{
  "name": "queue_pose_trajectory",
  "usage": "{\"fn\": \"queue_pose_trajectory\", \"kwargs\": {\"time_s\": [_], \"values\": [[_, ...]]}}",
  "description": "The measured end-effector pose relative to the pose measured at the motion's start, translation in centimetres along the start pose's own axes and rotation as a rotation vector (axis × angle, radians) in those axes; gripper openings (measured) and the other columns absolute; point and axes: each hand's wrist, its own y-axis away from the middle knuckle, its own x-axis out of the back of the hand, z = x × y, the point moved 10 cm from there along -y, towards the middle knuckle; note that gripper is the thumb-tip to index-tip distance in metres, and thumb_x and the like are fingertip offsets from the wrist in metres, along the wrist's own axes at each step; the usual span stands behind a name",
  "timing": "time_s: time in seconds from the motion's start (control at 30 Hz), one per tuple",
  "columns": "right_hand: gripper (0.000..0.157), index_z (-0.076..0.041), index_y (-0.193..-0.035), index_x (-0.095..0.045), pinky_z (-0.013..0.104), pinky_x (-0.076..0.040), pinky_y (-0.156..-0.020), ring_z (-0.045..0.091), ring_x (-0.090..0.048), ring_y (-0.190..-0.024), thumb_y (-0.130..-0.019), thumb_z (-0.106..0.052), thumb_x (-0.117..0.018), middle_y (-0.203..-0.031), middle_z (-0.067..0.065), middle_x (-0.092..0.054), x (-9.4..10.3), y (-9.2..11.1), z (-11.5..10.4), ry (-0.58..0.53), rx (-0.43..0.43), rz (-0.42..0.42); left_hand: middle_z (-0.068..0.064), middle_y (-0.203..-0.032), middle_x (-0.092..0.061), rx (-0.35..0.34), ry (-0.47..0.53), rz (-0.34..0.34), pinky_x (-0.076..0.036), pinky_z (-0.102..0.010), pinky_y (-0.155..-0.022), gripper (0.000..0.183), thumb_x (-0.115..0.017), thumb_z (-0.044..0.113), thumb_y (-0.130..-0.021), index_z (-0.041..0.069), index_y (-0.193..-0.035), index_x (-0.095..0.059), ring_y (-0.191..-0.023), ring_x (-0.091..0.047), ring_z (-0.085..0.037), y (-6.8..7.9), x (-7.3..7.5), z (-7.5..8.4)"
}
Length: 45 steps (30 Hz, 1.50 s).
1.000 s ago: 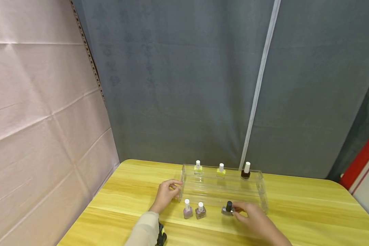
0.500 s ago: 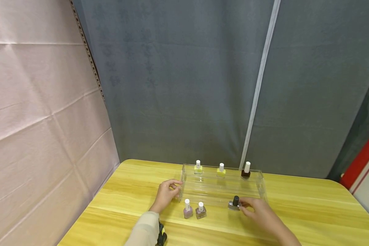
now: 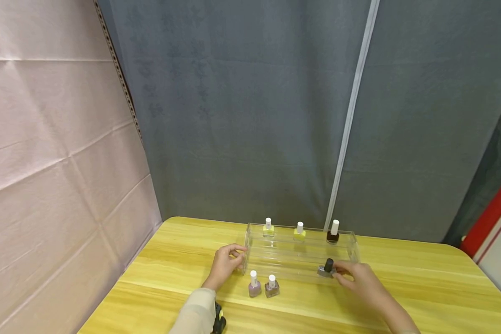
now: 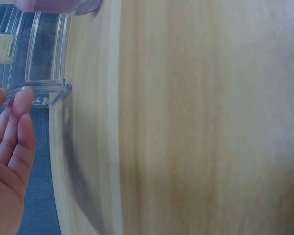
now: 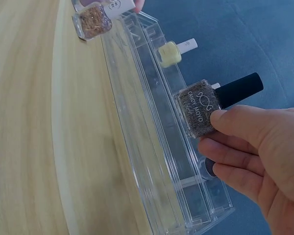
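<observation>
At the bottom of the head view, left of centre, your pale left sleeve is lying across the wooden surface, with a black device showing beside it. Just beyond, below the middle of the frame, a lilac nail polish bottle and a brown glitter nail polish bottle are standing close together, both white-capped. To their right, your right hand is pinching the dark glitter Candy Moyo nail polish bottle between thumb and fingers, its black cap pointing toward the upper right in the right wrist view. In the head view you are holding it over the front right part of the clear stepped rack; whether they are touching is unclear. Your left hand is pinching the rack's left end. Along the rack's back tier, from left to right, two white-capped yellow nail polish bottles and a dark red nail polish bottle are standing well apart. Behind everything, a grey-blue curtain is hanging.
</observation>
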Motion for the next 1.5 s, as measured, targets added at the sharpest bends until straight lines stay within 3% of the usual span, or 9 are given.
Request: {"fn": "queue_pose_trajectory", "kwargs": {"time_s": [0.57, 0.93, 1.23, 1.5], "values": [[0.025, 0.005, -0.104, -0.064, 0.037, -0.053, -0.069, 0.027, -0.065, -0.082, -0.082, -0.005, -0.066, -0.093, 0.014, -0.067, 1.3, -0.8, 1.9, -0.018, -0.121, -0.035, -0.028, -0.078, -0.058, 0.003, 0.006, 0.002, -0.037, -0.014, -0.040, 0.018, -0.056, -0.009, -0.084, -0.007, -0.100, -0.064, -0.059, -0.058, -0.047, 0.1, -0.1, -0.2], [0.026, 0.008, -0.104, -0.062, 0.036, -0.053, -0.068, 0.026, -0.065, -0.080, -0.082, -0.004, -0.066, -0.093, 0.016, -0.067, 2.2, -1.4, 2.3, -0.013, -0.074, -0.006, -0.027, -0.077, -0.058, -0.002, 0.002, 0.007, -0.049, -0.029, -0.044, 0.018, -0.057, -0.010, -0.084, -0.011, -0.100, -0.063, -0.059, -0.058, -0.047, 0.0, -0.1, -0.4], [0.024, 0.008, -0.103, -0.063, 0.031, -0.053, -0.064, 0.028, -0.065, -0.081, -0.083, -0.003, -0.065, -0.093, 0.016, -0.067, 2.3, -1.9, 3.5, -0.023, -0.082, -0.010, -0.029, -0.077, -0.058, 0.006, 0.001, 0.003, -0.038, -0.015, -0.040, 0.018, -0.056, -0.010, -0.083, -0.007, -0.100, -0.064, -0.060, -0.058, -0.048, 0.0, -0.1, -0.1], [0.023, 0.010, -0.103, -0.063, 0.033, -0.053, -0.064, 0.031, -0.065, -0.082, -0.082, 0.000, -0.064, -0.093, 0.019, -0.066, 2.8, -2.6, 3.4, -0.002, -0.048, 0.009, -0.028, -0.077, -0.058, 0.000, -0.016, 0.010, -0.037, -0.016, -0.039, 0.017, -0.056, -0.009, -0.084, -0.006, -0.099, -0.064, -0.059, -0.058, -0.048, 0.1, 0.0, 0.1]]}}
